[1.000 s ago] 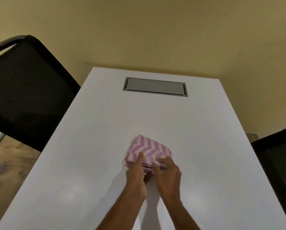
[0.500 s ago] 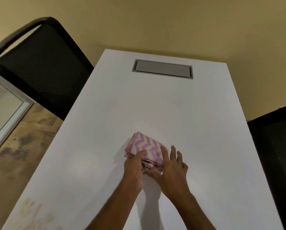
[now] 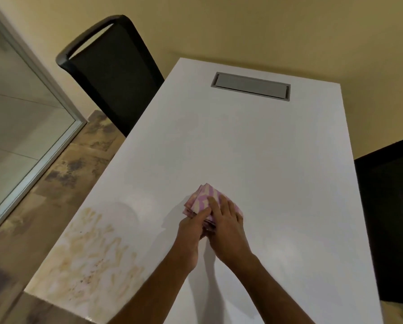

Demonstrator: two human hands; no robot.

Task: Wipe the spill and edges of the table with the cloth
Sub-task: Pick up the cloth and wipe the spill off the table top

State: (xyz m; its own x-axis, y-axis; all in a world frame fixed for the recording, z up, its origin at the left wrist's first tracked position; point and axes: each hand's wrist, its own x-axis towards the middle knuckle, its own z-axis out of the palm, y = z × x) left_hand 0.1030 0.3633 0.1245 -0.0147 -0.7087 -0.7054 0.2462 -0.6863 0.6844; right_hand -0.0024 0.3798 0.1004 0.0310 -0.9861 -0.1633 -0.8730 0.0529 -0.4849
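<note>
A folded pink-and-cream zigzag cloth (image 3: 201, 198) lies near the middle of the white table (image 3: 254, 148). My right hand (image 3: 227, 228) rests flat on top of it, fingers spread over its near half. My left hand (image 3: 191, 232) pinches the cloth's near left edge with thumb and forefinger. A yellowish-brown smeared spill (image 3: 90, 256) covers the table's near left corner, well to the left of both hands.
A grey cable hatch (image 3: 250, 86) is set into the table's far end. One black mesh chair (image 3: 111, 66) stands at the far left, another black chair (image 3: 392, 206) at the right edge. A glass panel (image 3: 20, 118) and tiled floor lie on the left.
The view swung left and down, bringing the spill into sight. My right hand slid further onto the cloth and now lies flat on it; my left hand still holds the near edge.
</note>
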